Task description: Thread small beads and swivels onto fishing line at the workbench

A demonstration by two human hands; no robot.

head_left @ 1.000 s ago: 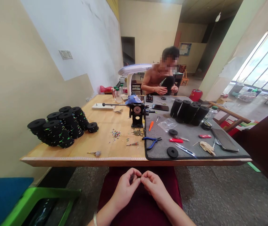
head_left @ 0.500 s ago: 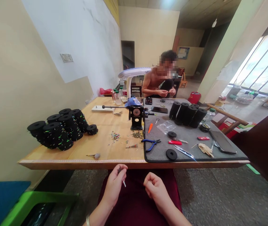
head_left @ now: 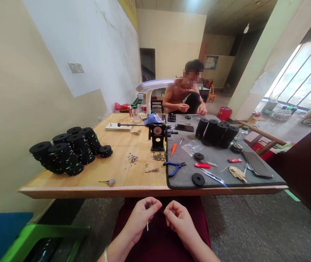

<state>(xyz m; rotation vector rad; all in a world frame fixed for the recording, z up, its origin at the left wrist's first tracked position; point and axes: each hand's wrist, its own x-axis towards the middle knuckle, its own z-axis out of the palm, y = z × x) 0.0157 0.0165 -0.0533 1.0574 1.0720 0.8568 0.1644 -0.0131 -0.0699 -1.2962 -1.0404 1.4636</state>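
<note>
Over my lap, just below the table's front edge, my left hand (head_left: 141, 216) and my right hand (head_left: 179, 218) are close together with a small gap between the fingertips. The left is closed, thumb against forefinger. A thin white stick-like piece (head_left: 147, 226) pokes out beneath its fingers, and something dark shows in its grip. My right hand is pinched closed; what it holds, if anything, is too fine to see. Nearest on the table are a small feathery bundle (head_left: 111, 182), another bundle (head_left: 152, 170) with a red tip, and blue-handled pliers (head_left: 175, 168).
A black winding machine (head_left: 158, 136) stands mid-table under a white lamp (head_left: 152, 85). Stacks of black foam spools (head_left: 59, 156) stand left, more spools (head_left: 216, 133) right. Beads (head_left: 132, 158) and tweezers (head_left: 212, 176) lie in front. Across the table sits a person (head_left: 182, 91).
My left hand has moved right, closer to my right hand, with the white piece still in it. Across the table, the other person's hands have moved apart.
</note>
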